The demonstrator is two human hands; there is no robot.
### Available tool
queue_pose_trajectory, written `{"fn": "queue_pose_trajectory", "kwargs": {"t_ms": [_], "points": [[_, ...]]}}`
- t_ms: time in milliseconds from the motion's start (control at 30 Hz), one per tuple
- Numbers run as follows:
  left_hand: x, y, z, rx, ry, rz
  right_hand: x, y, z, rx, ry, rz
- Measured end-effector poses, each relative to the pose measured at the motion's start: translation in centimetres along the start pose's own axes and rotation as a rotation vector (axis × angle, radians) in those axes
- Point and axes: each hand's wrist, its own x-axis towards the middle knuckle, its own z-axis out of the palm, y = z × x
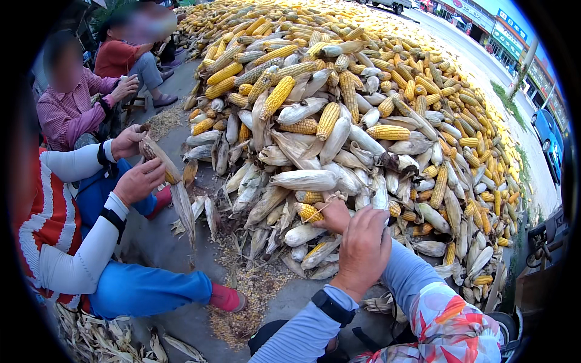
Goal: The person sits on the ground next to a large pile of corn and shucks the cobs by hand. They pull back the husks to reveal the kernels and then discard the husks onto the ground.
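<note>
In front of me rises a heap of corn ears, some bare and yellow, others in dry pale husks. My right hand (334,215) reaches into its near side, fingers curled at a partly husked yellow ear of corn (307,212). Nearer to me, my left hand (362,251) crosses over my right wrist. Its fingers are bent at the lower end of an upright ear of corn in a pale husk (380,192); the fingertips are partly hidden. A long husked ear (304,179) lies just beyond my right hand.
At my left, a seated person in a red vest holds a husked ear (174,175) in both hands; their red shoe (229,296) is near loose kernels (254,302). More people sit farther back. Stripped husks (100,336) lie lower left. A blue car (548,142) stands far right.
</note>
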Motion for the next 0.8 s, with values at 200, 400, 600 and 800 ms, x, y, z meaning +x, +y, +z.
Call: {"fn": "queue_pose_trajectory", "kwargs": {"t_ms": [200, 400, 600, 800], "points": [[-0.6, 0.7, -0.1, 0.02, -0.041, -0.003, 0.9, 0.3, -0.6, 0.039, -0.14, -0.024], [-0.7, 0.4, -0.1, 0.024, -0.035, -0.015, 1.5, -1.3, -1.1, -0.136, -0.008, -0.188], [-0.4, -0.2, -0.5, 0.019, -0.036, -0.054, 3.9, -1.4, -1.8, -0.164, -0.233, -0.098], [0.1, -0.6, -0.5, -0.005, -0.035, -0.067, 4.2, 0.4, -0.5, 0.02, -0.181, -0.08]]}}
